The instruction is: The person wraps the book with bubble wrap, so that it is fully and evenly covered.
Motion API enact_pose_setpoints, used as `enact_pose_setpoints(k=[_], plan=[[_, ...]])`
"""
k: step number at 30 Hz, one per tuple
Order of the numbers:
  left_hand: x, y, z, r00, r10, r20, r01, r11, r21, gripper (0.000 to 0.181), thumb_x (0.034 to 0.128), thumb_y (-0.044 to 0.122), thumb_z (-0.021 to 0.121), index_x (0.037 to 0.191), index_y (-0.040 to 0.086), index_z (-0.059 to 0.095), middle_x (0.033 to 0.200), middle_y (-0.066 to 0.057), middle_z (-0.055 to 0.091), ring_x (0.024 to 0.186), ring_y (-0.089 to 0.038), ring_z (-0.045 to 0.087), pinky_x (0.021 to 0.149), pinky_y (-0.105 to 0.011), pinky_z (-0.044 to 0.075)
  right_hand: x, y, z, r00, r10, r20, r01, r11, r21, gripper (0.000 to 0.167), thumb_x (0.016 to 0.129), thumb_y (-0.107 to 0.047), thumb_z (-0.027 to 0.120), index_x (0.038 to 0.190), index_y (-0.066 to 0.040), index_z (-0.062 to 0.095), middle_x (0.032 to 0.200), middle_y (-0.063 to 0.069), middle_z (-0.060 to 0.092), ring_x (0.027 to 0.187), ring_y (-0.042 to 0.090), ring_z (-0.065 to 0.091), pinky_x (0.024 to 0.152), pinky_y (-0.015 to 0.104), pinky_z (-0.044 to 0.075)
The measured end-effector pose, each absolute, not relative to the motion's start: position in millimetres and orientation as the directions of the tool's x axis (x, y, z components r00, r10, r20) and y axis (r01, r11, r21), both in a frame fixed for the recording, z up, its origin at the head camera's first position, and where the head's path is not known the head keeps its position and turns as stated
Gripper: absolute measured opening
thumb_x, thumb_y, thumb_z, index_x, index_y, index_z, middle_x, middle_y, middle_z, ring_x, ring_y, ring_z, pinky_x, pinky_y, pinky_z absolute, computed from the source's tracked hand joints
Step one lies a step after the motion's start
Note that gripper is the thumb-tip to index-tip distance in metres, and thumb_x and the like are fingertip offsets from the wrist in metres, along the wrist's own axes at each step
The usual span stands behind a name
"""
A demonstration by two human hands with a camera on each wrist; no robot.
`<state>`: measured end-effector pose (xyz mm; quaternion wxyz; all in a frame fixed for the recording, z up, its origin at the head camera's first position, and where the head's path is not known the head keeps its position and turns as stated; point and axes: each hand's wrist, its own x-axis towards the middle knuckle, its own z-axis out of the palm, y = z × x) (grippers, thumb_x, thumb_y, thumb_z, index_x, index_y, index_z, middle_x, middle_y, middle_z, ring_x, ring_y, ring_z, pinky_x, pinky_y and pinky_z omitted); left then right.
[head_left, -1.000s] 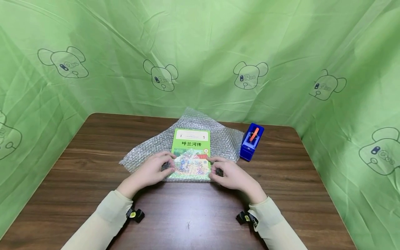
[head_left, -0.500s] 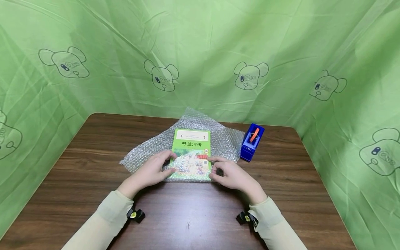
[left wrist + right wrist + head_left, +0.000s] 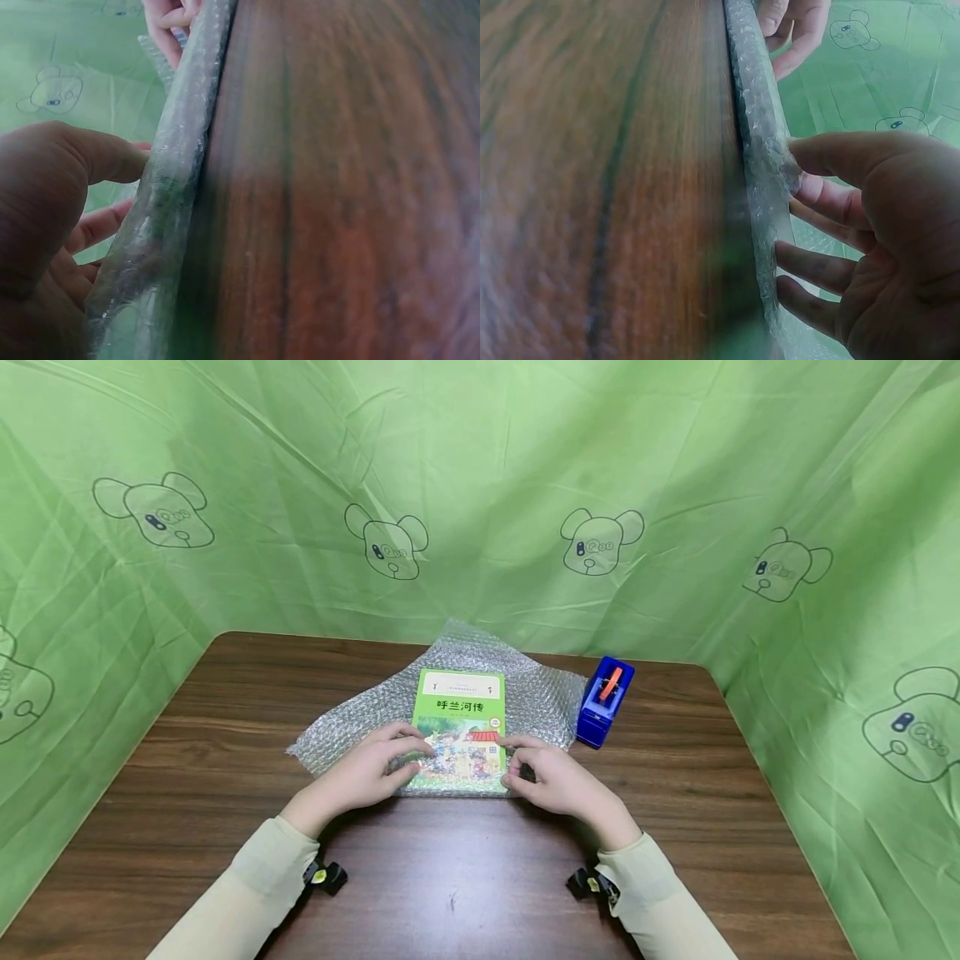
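A green-covered book (image 3: pixel 460 706) with an illustrated lower half lies flat on a sheet of bubble wrap (image 3: pixel 468 652). The near part of the sheet is folded up over the book's lower half. My left hand (image 3: pixel 367 766) rests at the left side of this fold, fingertips on the wrap over the cover and thumb by the near left corner. At the near right corner, my right hand (image 3: pixel 558 777) pinches the wrap between thumb and fingers, with its index finger stretched to the book's edge. In the right wrist view the wrap (image 3: pixel 761 112) bunches by the thumb.
A blue tape dispenser (image 3: pixel 603 702) with an orange roll stands right of the wrap, close to its right corner. The brown wooden table (image 3: pixel 450 868) is bordered by green cloth (image 3: pixel 480 460) at the back and sides.
My left fingers lifted slightly back to the left, then reached inward onto the wrap over the cover. Glare on the wrap shifted. My right hand has stayed in place.
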<state>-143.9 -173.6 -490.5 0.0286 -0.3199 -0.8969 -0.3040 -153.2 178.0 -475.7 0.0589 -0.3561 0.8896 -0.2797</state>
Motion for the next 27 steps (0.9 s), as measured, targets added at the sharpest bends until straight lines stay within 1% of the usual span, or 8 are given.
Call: enact_pose_setpoints(k=[5,7,11,14,21,23,24,27], plan=[[-143.1,-174.7,-488.7,-0.808,0.548,0.217,0.566,0.616,0.547,0.031,0.1013,0.023,0.080,0.132,0.021,0.077,0.138,-0.002,0.067,0.132,-0.029,0.063,0.114,-0.058,0.049,-152.7,175.8,-475.4,-0.742,-0.666,0.077,-0.595,0.602,-0.532,0.020,0.104,-0.018,0.076,0.087,-0.019,0.067,0.152,0.012,0.064,0.058,-0.002,0.047,0.087,0.037,0.057],[-143.0,-174.8,-488.4,-0.809,0.548,0.212,0.563,0.619,0.548,0.033,0.1006,0.025,0.081,0.133,0.021,0.077,0.139,-0.002,0.067,0.132,-0.029,0.062,0.115,-0.058,0.049,-152.8,175.2,-475.3,-0.744,-0.664,0.076,-0.595,0.607,-0.527,0.020,0.104,-0.019,0.076,0.086,-0.019,0.067,0.152,0.011,0.063,0.062,-0.001,0.051,0.087,0.036,0.057],[-143.0,-174.8,-488.5,-0.811,0.547,0.209,0.563,0.629,0.537,0.033,0.0999,0.024,0.082,0.132,0.021,0.077,0.140,-0.003,0.067,0.133,-0.030,0.062,0.115,-0.058,0.049,-153.1,174.7,-475.1,-0.745,-0.662,0.079,-0.596,0.609,-0.522,0.021,0.105,-0.019,0.076,0.085,-0.019,0.066,0.152,0.011,0.064,0.078,0.005,0.063,0.090,0.038,0.057],[-142.9,-174.5,-488.9,-0.811,0.547,0.208,0.565,0.638,0.523,0.031,0.0999,0.023,0.082,0.131,0.022,0.078,0.141,-0.004,0.066,0.134,-0.030,0.061,0.116,-0.059,0.048,-153.5,174.6,-475.3,-0.745,-0.663,0.080,-0.598,0.608,-0.522,0.022,0.104,-0.019,0.076,0.085,-0.019,0.066,0.152,0.011,0.064,0.087,0.009,0.067,0.092,0.038,0.057],[-142.7,-171.9,-489.3,-0.800,0.555,0.229,0.586,0.639,0.498,0.029,0.1024,0.020,0.080,0.131,0.021,0.078,0.139,-0.007,0.067,0.132,-0.030,0.062,0.114,-0.057,0.050,-153.3,175.1,-475.4,-0.751,-0.655,0.084,-0.591,0.609,-0.529,0.021,0.104,-0.019,0.077,0.086,-0.019,0.065,0.152,0.010,0.064,0.084,0.010,0.066,0.092,0.039,0.057],[-142.6,-170.9,-489.4,-0.799,0.555,0.233,0.589,0.641,0.492,0.028,0.1035,0.019,0.078,0.131,0.021,0.078,0.138,-0.007,0.067,0.132,-0.030,0.063,0.113,-0.057,0.051,-153.1,175.4,-475.5,-0.756,-0.650,0.085,-0.586,0.612,-0.531,0.019,0.103,-0.019,0.077,0.088,-0.020,0.065,0.151,0.010,0.065,0.088,0.012,0.067,0.093,0.039,0.056],[-142.4,-170.5,-489.4,-0.799,0.554,0.232,0.589,0.644,0.489,0.028,0.1039,0.019,0.078,0.132,0.021,0.078,0.138,-0.006,0.067,0.132,-0.030,0.063,0.113,-0.056,0.051,-152.9,175.5,-475.5,-0.758,-0.647,0.085,-0.583,0.614,-0.532,0.018,0.103,-0.020,0.077,0.090,-0.020,0.065,0.151,0.009,0.065,0.093,0.013,0.068,0.094,0.040,0.056],[-142.0,-169.2,-490.0,-0.802,0.552,0.227,0.585,0.651,0.483,0.028,0.1045,0.019,0.077,0.132,0.022,0.078,0.137,-0.005,0.067,0.131,-0.029,0.063,0.112,-0.056,0.051,-152.3,175.8,-475.8,-0.762,-0.641,0.089,-0.577,0.611,-0.542,0.013,0.102,-0.020,0.078,0.097,-0.016,0.066,0.151,0.010,0.065,0.116,0.022,0.070,0.102,0.044,0.056]])
